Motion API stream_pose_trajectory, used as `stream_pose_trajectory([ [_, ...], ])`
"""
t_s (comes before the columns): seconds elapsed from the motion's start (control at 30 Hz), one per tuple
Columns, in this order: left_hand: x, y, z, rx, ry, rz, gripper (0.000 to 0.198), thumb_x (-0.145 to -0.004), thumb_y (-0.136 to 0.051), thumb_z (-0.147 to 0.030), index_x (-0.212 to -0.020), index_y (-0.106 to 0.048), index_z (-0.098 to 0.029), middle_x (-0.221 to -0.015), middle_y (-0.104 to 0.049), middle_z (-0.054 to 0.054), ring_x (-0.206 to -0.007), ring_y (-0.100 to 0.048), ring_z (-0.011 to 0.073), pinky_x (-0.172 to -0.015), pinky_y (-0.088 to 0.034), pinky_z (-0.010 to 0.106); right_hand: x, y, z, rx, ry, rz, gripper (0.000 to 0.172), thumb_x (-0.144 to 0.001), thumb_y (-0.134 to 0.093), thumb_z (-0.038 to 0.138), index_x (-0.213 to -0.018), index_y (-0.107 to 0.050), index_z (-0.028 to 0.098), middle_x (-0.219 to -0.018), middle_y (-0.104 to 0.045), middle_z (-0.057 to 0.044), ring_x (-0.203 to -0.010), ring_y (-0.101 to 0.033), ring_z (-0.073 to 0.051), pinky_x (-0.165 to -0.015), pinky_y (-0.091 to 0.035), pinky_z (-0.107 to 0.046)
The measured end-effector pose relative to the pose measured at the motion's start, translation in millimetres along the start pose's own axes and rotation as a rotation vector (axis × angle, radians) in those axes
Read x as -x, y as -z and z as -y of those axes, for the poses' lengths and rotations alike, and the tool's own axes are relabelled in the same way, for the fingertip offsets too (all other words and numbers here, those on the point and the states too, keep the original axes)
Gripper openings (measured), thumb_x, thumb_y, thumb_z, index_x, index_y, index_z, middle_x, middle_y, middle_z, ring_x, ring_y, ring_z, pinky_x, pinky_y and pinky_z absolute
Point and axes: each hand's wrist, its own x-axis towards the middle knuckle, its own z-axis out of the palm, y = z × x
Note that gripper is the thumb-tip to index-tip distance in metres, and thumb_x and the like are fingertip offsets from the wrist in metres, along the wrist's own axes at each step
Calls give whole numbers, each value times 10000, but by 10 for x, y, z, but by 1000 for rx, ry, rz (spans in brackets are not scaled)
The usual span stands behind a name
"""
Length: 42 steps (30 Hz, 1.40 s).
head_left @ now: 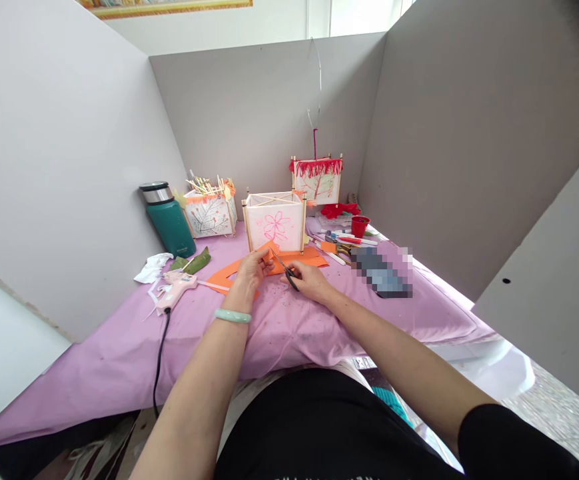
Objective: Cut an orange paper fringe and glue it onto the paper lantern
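Note:
My left hand (253, 270), with a pale green bangle on its wrist, is closed on a small piece of orange paper (270, 247). In my right hand (309, 281) are black-handled scissors (290, 275), their blades pointing up and left to the paper's edge. More orange paper sheets (309, 259) lie on the cloth behind and beside my hands. Just beyond stands a white box-shaped lantern (275, 223) with a wooden stick frame and a pink flower drawn on its front. Parts of the orange piece are hidden by my left fingers.
At left are a pink glue gun (176, 292) with a black cord, a green bottle (170, 220), white tissue (153, 267) and a decorated lantern (212, 217). A red-fringed lantern (318, 180) stands at the back. Right are a red cup (360, 226) and a blurred phone (382, 272). Grey panels enclose the table.

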Motion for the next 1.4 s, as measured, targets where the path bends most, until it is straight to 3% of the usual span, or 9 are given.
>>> stream_pose_trajectory([
  [0.33, 15, 4, -21, 140, -33, 8, 48, -771, -579, -108, -738, -556, -134, -610, -618, -1, -506, -585, 99, -591, -495, 245, 8, 1, 3, -41, 8, -2, 378, -719, -613, 524, -914, -609, 199, -642, -583, 23, -590, -511, -107, -542, -337, -201],
  [0.53, 51, -11, -39, 192, -53, 17, 66, -775, -584, -109, -726, -551, -140, -599, -620, -11, -518, -588, 91, -602, -487, 233, 21, 7, 44, -47, -1, 5, 329, -727, -609, 474, -908, -611, 199, -647, -582, 24, -584, -511, -103, -532, -330, -200],
  [1.4, 29, -10, -22, 147, -22, 17, 82, -780, -588, -108, -707, -563, -137, -604, -620, 1, -517, -591, 92, -601, -496, 235, 13, -1, 38, -42, 24, 4, 291, -753, -588, 452, -897, -600, 200, -629, -571, 26, -575, -500, -105, -536, -329, -202],
])
